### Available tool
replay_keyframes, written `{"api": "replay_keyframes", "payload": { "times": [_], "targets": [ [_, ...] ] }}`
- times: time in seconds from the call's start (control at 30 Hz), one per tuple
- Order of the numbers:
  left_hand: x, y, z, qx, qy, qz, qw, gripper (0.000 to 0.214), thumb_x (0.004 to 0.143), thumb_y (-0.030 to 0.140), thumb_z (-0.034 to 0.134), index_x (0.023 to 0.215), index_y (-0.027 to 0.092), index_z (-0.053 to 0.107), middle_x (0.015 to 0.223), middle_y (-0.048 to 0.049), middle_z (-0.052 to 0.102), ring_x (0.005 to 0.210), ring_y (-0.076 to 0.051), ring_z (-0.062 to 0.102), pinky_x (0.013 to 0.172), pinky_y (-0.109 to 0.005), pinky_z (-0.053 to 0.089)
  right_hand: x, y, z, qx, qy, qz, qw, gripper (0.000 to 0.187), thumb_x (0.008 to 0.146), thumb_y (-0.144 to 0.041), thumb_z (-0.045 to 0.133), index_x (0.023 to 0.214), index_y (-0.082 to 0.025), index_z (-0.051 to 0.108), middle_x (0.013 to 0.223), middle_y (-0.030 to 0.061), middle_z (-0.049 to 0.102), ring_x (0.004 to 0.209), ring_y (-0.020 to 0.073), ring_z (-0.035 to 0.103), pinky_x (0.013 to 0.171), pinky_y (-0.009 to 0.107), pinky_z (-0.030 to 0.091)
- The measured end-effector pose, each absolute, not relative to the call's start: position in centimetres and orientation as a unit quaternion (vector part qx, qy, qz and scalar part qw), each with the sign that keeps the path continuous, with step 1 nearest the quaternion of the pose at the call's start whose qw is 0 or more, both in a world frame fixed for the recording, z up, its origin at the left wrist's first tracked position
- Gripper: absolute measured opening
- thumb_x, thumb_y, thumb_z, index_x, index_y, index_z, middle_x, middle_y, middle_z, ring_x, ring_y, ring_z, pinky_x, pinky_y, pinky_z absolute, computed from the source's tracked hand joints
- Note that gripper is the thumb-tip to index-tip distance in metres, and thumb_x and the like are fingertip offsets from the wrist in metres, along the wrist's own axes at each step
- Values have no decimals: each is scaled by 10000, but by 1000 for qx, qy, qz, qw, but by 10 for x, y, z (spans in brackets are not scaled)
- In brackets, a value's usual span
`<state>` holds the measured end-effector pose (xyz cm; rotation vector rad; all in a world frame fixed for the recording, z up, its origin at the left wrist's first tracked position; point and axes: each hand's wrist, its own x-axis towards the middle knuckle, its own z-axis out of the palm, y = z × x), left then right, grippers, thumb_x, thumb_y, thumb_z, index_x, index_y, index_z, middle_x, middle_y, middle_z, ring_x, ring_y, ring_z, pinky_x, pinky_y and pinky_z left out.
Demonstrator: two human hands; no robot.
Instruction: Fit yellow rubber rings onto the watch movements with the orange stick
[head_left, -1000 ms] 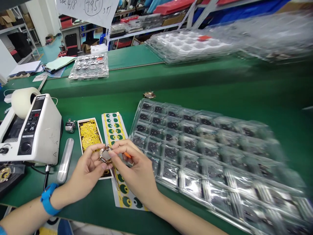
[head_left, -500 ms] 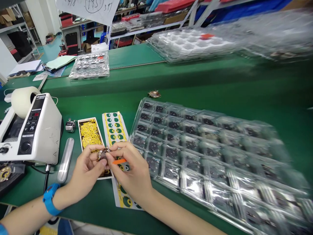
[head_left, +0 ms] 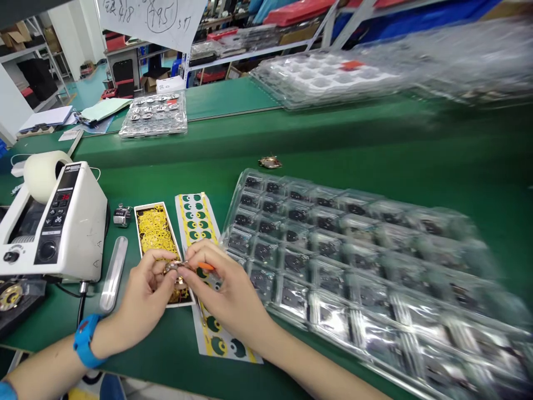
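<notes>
left hand [head_left: 144, 286]: closed, pinching round metal part [head_left: 174, 269] | right hand [head_left: 233, 291]: closed on orange tool [head_left: 207, 266], touching part | below: box of yellow rings [head_left: 154, 233] | beside: printed sticker strip [head_left: 195, 222]

Metal shelving [head_left: 250, 50] holding red trays [head_left: 291, 18] stands behind a handwritten paper sign [head_left: 150, 14], with a teal floor [head_left: 85, 83] far left

Blister tray [head_left: 353, 272] just beside right hand [head_left: 229, 291]
</notes>
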<state>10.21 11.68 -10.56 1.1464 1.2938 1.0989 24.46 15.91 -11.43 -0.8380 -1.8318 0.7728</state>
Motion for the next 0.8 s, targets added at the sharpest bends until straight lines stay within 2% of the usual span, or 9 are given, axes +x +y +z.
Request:
{"api": "replay_keyframes", "payload": {
  "times": [0.07, 0.13, 0.2, 0.27, 0.37, 0.5, 0.6, 0.8],
  "targets": [
    [98, 118, -103, 563, 558, 412, 450, 79, 873, 249, 563, 864, 187, 612, 756, -22, 630, 673, -148, 559, 625, -266, 451, 246, 159, -113, -330, -767, 280, 473, 194, 859, -98, 526, 724, -220, 459, 756, 9, 567, 697, 148, 588, 591, 258, 499],
    [95, 120, -99, 627, 561, 404, 358, 91, 830, 151, 566, 808, 189, 646, 783, -32, 643, 763, -174, 564, 681, -284, 430, 250, 157, -112, -314, -790, 189, 492, 136, 858, -103, 532, 801, -225, 513, 791, 34, 607, 724, 168, 613, 598, 280, 509],
    [92, 122, -96, 632, 571, 426, 306, 104, 770, 107, 592, 750, 192, 649, 737, -19, 625, 767, -177, 549, 679, -280, 409, 255, 151, -111, -280, -808, 76, 513, 97, 859, -139, 576, 889, -231, 565, 795, 45, 654, 682, 168, 621, 565, 280, 497],
    [92, 124, -93, 573, 590, 446, 353, 70, 726, 131, 628, 689, 186, 607, 650, 9, 581, 658, -148, 518, 597, -253, 385, 259, 145, -112, -232, -824, -10, 517, 103, 858, -151, 603, 925, -229, 614, 738, 31, 681, 572, 141, 585, 490, 264, 446],
    [95, 126, -92, 447, 578, 460, 504, 226, 674, 243, 719, 648, 187, 502, 550, 57, 525, 490, -86, 454, 479, -201, 343, 261, 142, -114, -199, -836, -78, 505, 149, 879, -115, 561, 897, -220, 664, 707, 28, 706, 502, 121, 542, 438, 264, 385],
    [100, 123, -95, 370, 511, 457, 627, 402, 669, 465, 771, 747, 195, 484, 524, 64, 573, 437, -92, 549, 450, -188, 437, 256, 150, -117, -267, -824, -81, 493, 142, 887, -119, 539, 937, -216, 631, 832, 68, 742, 551, 146, 577, 486, 275, 438],
    [102, 119, -98, 369, 491, 466, 637, 427, 697, 510, 756, 851, 188, 521, 568, 43, 629, 497, -111, 617, 516, -212, 519, 254, 156, -119, -272, -828, -41, 489, 140, 860, -85, 560, 962, -174, 596, 840, 99, 738, 648, 179, 636, 542, 291, 492],
    [104, 113, -101, 399, 515, 474, 592, 377, 767, 457, 715, 975, 185, 558, 557, 55, 598, 510, -106, 617, 558, -216, 546, 254, 159, -123, -256, -838, -24, 480, 149, 878, -80, 526, 976, -164, 600, 830, 96, 741, 676, 184, 668, 565, 303, 519]
  ]
}}
